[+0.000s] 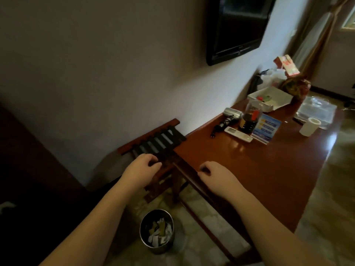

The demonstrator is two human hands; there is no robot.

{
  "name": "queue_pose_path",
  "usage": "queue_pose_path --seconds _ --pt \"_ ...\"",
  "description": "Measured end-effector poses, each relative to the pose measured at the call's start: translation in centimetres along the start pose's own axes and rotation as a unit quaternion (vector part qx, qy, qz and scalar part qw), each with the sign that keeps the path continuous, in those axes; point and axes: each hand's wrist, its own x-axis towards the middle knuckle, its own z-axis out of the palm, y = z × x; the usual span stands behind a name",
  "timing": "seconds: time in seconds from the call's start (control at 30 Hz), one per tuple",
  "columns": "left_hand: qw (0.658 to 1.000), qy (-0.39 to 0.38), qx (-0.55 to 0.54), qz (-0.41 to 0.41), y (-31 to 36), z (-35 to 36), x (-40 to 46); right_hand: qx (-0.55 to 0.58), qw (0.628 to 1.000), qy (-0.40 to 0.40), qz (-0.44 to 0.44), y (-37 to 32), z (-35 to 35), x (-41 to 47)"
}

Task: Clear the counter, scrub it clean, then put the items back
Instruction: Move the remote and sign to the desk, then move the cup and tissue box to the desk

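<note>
The red-brown wooden counter (pixel 249 166) runs from the middle to the far right. At its far end lie a silver hair dryer (pixel 232 113) with a black cord, a white remote (pixel 238 134), a dark glass jar (pixel 249 120), a blue sign card (pixel 266 129), a white paper roll (pixel 309 126) and a white tray (pixel 276 96). My left hand (pixel 143 167) hovers with curled fingers over the front of a folding luggage rack (pixel 161 144) and holds nothing visible. My right hand (pixel 215 175), fingers also curled, is at the counter's near left edge.
A steel bin (pixel 157 230) with paper scraps stands on the floor below my arms. A black TV (pixel 238 27) hangs on the wall above the counter. Clear plastic bags (pixel 317 112), a red box (pixel 287 65) and a patterned bag (pixel 295 86) crowd the far end.
</note>
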Motion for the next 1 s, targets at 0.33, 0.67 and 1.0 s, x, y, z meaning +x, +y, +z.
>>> queue_pose_path --seconds 0.33,0.67,1.0 --pt "0.987 0.126 0.032 -0.099 -13.3 -8.7 -11.3 -0.064 0.979 -0.092 -0.172 -14.8 10.1 -0.5" --pt "0.962 0.198 0.007 -0.187 -28.6 -19.3 -24.0 -0.077 0.946 -0.154 -0.276 -32.3 21.7 -2.4" --pt "0.946 0.242 0.02 -0.215 -40.7 -30.6 -32.8 -0.097 0.9 -0.158 -0.394 -48.5 27.3 -3.1"
